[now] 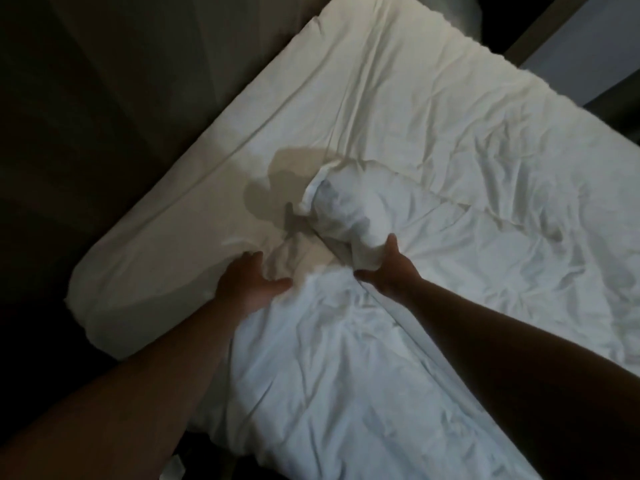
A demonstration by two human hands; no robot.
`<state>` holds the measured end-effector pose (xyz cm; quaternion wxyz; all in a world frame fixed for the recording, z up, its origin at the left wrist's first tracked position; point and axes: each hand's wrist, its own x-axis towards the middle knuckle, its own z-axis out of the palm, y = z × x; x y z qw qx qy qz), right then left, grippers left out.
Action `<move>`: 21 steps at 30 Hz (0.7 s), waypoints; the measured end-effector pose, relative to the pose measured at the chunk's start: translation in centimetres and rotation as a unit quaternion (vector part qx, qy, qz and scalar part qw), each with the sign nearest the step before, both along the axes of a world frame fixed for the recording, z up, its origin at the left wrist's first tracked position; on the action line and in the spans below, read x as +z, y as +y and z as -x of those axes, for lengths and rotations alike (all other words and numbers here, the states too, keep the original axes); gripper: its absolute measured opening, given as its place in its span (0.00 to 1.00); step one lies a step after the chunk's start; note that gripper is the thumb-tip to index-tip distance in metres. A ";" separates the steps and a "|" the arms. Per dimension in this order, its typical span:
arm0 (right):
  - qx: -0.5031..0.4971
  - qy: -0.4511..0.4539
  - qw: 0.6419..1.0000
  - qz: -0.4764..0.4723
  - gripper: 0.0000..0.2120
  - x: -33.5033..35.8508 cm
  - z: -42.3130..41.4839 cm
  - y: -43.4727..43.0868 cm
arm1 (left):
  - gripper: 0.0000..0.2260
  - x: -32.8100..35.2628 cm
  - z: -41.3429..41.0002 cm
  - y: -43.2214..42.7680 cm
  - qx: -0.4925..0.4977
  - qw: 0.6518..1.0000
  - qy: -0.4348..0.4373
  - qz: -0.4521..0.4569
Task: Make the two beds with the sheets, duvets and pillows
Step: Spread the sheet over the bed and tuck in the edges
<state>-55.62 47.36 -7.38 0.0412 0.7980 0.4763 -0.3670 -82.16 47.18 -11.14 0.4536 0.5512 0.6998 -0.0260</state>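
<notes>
A bed runs diagonally across the view, its mattress covered by a cream sheet (180,209) that lies fairly smooth at the left. A crumpled white duvet (467,258) covers the right and lower part. One corner of the duvet (343,209) is bunched and folded up near the middle. My right hand (388,271) grips the fabric just below that bunched corner. My left hand (249,282) rests on the duvet's edge where it meets the sheet, fingers partly spread; whether it pinches the cloth is unclear.
Dark floor (52,168) lies left of the bed. A pale piece of furniture or wall (588,36) stands beyond the bed at the top right. The room is dim.
</notes>
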 end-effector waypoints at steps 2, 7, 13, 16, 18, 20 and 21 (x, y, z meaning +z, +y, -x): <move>0.016 -0.010 1.000 -0.008 0.34 -0.5 0.2 0.0 | 0.45 -0.6 -0.9 -0.3 0.011 1.000 0.001 -0.026; -0.066 -0.030 0.996 -0.054 0.12 -0.3 0.4 -0.5 | 0.27 -0.7 -2.6 -1.0 0.007 0.996 -0.077 0.043; -0.140 0.001 0.980 -0.142 0.12 1.7 0.8 0.4 | 0.19 1.6 -2.2 -1.9 0.062 0.990 -0.129 -0.009; -0.087 -0.002 0.987 -0.132 0.14 3.3 2.0 0.4 | 0.17 3.3 -0.5 -2.4 0.116 0.982 -0.141 -0.044; -0.001 0.005 0.994 -0.105 0.16 3.7 3.5 -0.3 | 0.16 4.3 1.6 -3.3 0.142 0.978 -0.130 -0.077; 0.078 0.011 0.995 -0.068 0.15 3.6 5.0 -1.5 | 0.16 4.5 4.2 -4.8 0.150 0.981 -0.092 -0.085; 0.098 0.018 0.994 -0.054 0.14 3.4 5.4 -2.0 | 0.16 4.1 5.5 -5.6 0.147 0.985 -0.063 -0.070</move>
